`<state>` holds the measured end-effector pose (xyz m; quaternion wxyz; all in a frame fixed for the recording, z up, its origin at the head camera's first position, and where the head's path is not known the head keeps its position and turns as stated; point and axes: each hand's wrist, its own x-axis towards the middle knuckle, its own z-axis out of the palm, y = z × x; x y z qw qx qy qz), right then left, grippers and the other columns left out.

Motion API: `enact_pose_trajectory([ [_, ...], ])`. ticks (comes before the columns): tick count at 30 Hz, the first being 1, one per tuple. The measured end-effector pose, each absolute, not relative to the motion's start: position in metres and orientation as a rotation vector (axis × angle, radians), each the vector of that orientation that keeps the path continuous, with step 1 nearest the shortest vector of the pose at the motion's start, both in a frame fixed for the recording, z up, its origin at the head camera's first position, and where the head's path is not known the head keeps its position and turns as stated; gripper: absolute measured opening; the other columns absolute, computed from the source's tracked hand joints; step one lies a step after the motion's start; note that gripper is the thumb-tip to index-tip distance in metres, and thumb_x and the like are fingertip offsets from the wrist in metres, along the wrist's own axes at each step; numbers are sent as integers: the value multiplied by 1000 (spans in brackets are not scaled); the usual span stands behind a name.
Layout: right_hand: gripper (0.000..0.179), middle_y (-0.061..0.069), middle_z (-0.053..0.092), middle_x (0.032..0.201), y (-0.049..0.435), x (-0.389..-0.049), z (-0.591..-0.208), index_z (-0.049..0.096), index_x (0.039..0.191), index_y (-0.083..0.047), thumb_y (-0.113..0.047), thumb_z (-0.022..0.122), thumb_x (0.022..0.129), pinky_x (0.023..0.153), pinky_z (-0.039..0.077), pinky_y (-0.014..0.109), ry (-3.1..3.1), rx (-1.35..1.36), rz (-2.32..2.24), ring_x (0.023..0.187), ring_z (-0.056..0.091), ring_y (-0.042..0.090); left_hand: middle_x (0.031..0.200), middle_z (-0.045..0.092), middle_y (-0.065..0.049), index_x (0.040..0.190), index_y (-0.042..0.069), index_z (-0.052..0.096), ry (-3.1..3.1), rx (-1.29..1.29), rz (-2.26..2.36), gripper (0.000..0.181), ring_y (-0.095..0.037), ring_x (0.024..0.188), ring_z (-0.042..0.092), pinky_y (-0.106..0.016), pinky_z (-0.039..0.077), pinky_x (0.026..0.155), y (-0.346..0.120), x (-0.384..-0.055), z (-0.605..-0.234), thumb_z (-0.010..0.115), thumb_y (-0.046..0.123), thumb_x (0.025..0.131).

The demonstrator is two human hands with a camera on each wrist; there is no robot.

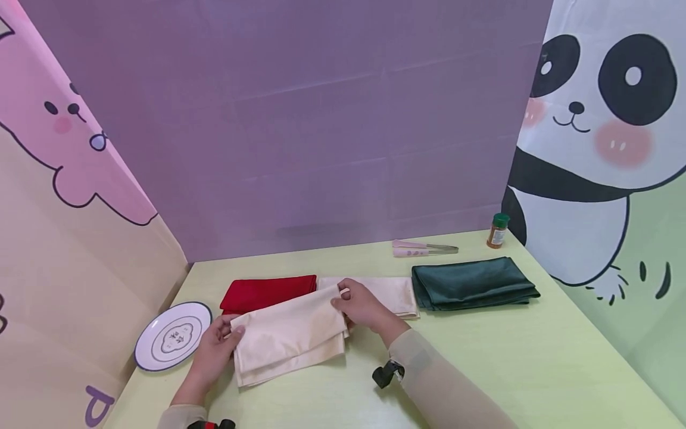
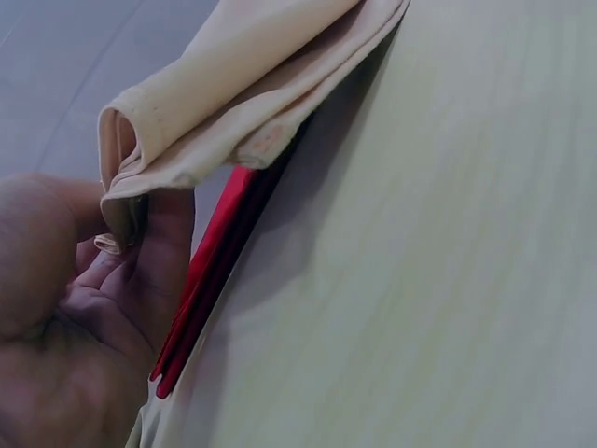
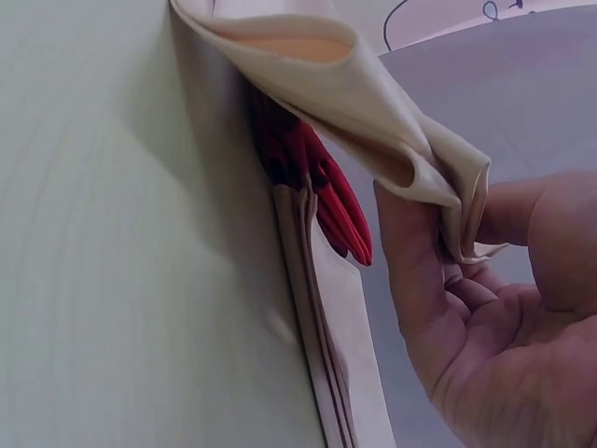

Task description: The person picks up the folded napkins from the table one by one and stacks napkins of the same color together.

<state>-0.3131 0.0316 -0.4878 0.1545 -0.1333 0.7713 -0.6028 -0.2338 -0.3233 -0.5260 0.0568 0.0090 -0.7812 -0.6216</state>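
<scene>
A folded cream satin cloth (image 1: pixel 292 330) hangs between my two hands, its layers drooping toward the table. My left hand (image 1: pixel 216 345) pinches its left corner between thumb and fingers, as the left wrist view also shows at the cloth's curled edge (image 2: pixel 177 117). On the other side my right hand (image 1: pixel 360 305) pinches the upper right corner, and in the right wrist view the fabric (image 3: pixel 373 121) loops above the thumb and fingers. Behind it lie a folded red cloth (image 1: pixel 270 292) and another folded cream cloth (image 1: pixel 388 293), both partly covered from sight.
A folded dark green cloth (image 1: pixel 474 285) lies on the right of the table (image 1: pixel 455 363). Pink-handled tongs (image 1: pixel 423 248) and a green-capped spice jar (image 1: pixel 498 230) are at the back. A blue-rimmed white plate (image 1: pixel 155 347) sits at the left edge. Printed curtains surround the table.
</scene>
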Motion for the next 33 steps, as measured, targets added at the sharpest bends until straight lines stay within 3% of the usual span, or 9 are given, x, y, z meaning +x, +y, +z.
enact_pose_trajectory([
  [16, 31, 8, 61, 91, 52, -319, -479, 49, 131, -3, -13, 63, 105, 55, 49, 33, 2155, -409, -1782, 64, 54, 19, 115, 69, -20, 133, 3, 56, -2342, -1, -1875, 36, -17, 86, 68, -30, 61, 71, -309, -241, -511, 71, 16, 102],
  [23, 28, 2, 47, 77, 69, -319, -470, 49, 127, -4, -14, 64, 106, 53, 38, 33, 2167, -445, -1801, 61, 41, 18, 113, 69, -18, 130, 3, 57, -2315, -22, -1873, 36, -17, 84, 68, -30, 60, 69, -298, -249, -502, 73, 16, 101],
  [27, 27, 2, 46, 74, 78, -321, -467, 49, 126, -4, -15, 63, 106, 57, 45, 37, 2198, -482, -1785, 61, 44, 19, 112, 70, -19, 129, 4, 58, -2306, -30, -1857, 34, -16, 83, 68, -29, 60, 68, -291, -255, -498, 73, 14, 100],
  [33, 28, 4, 55, 77, 90, -324, -462, 51, 128, -6, -18, 64, 106, 63, 56, 43, 2277, -480, -1760, 69, 54, 21, 115, 71, -20, 130, 2, 58, -2290, -25, -1837, 36, -16, 84, 70, -28, 61, 71, -278, -262, -490, 73, 10, 99],
])
